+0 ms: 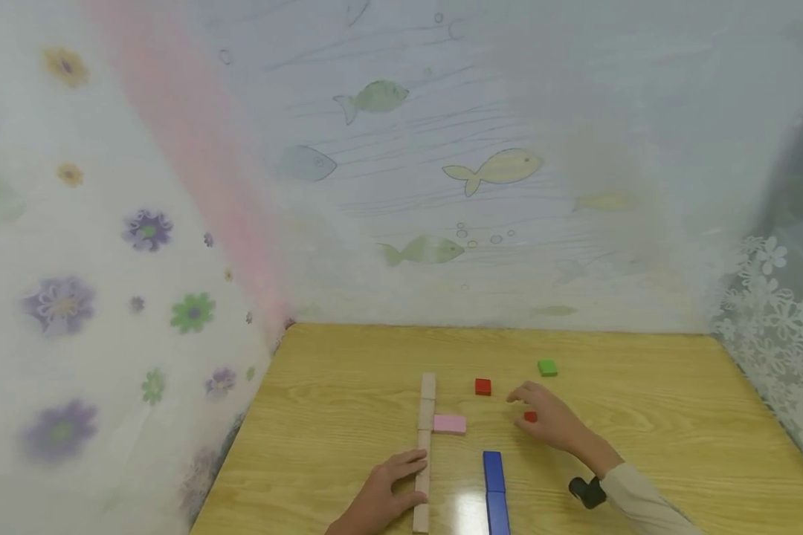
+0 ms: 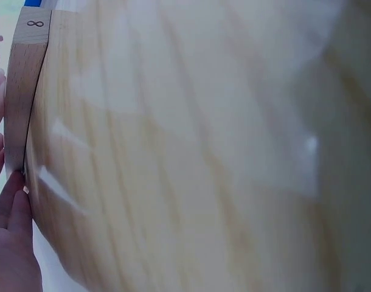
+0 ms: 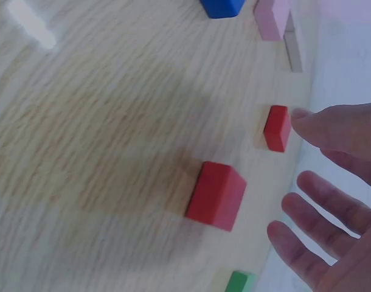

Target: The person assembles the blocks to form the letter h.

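A straight row of plain wooden blocks [image 1: 427, 412] runs away from me on the table. My left hand [image 1: 383, 492] rests against it, thumb and fingertips touching the blocks; in the left wrist view, one wooden block [image 2: 24, 85] bears a dark figure-eight mark. Over a red block [image 1: 531, 417], my right hand [image 1: 554, 420] hovers with spread, slightly bent fingers and nothing in them. In the right wrist view that red block [image 3: 216, 196] lies apart from the fingers. Another red block [image 1: 483, 387] lies left of this hand, and a green block [image 1: 547, 368] beyond it.
A pink block [image 1: 450, 424] sticks out sideways from the wooden row. Two blue blocks [image 1: 494, 471] lie end to end between my hands. Behind the wooden table [image 1: 696, 416] hangs a pale fish-patterned sheet [image 1: 388, 171]. A small black device [image 1: 587, 492] sits by my right wrist.
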The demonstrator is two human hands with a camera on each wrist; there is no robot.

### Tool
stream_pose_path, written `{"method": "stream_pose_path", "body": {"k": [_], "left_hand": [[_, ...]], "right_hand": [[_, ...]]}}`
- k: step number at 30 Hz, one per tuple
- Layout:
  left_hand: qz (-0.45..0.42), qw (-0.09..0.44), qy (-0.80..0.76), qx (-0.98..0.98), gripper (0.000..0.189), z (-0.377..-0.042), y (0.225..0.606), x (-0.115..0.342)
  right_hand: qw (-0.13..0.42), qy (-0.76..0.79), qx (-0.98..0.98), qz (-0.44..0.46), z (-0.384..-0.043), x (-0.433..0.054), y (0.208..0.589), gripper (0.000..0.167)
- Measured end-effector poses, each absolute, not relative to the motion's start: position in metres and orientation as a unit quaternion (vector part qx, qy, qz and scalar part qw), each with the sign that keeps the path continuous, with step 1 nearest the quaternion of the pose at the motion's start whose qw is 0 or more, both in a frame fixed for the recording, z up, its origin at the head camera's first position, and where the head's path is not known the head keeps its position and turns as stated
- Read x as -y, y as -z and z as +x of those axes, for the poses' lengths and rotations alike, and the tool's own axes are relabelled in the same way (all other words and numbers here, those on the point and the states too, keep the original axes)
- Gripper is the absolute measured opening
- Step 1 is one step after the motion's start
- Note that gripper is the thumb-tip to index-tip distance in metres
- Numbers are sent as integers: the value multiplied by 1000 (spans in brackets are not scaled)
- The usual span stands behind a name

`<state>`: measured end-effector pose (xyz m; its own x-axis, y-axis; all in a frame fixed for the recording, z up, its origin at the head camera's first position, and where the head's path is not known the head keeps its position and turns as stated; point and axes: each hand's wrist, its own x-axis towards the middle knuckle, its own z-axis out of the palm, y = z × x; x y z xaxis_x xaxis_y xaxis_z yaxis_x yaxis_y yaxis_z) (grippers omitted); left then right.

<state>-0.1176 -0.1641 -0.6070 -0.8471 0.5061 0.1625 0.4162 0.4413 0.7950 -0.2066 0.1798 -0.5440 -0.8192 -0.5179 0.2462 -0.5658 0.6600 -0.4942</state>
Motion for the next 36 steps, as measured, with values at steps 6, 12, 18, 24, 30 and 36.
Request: {"method": "stream_pose_path", "body": {"k": [6, 12, 18, 24, 30, 36], "left_hand": [[288, 24, -444, -848, 52, -118, 607, 164], [287, 23, -443, -849, 53, -118, 605, 163], [285, 20, -447, -848, 53, -118, 607, 163], [280, 30, -454, -845, 53, -117, 609, 163], [274, 26, -449, -850, 53, -116, 608, 164], [275, 33, -452, -848, 53, -117, 608, 164]], "right_hand": [[63, -279, 919, 270, -202, -187, 552, 38], [67, -264, 930, 247, -199, -195, 555, 46], [50, -290, 931, 218, -193, -203, 563, 41], [48, -315, 928, 194, -184, -207, 572, 36], [86, -329, 919, 198, -187, -204, 576, 33], [92, -334, 919, 189, -189, -204, 581, 31]]}}
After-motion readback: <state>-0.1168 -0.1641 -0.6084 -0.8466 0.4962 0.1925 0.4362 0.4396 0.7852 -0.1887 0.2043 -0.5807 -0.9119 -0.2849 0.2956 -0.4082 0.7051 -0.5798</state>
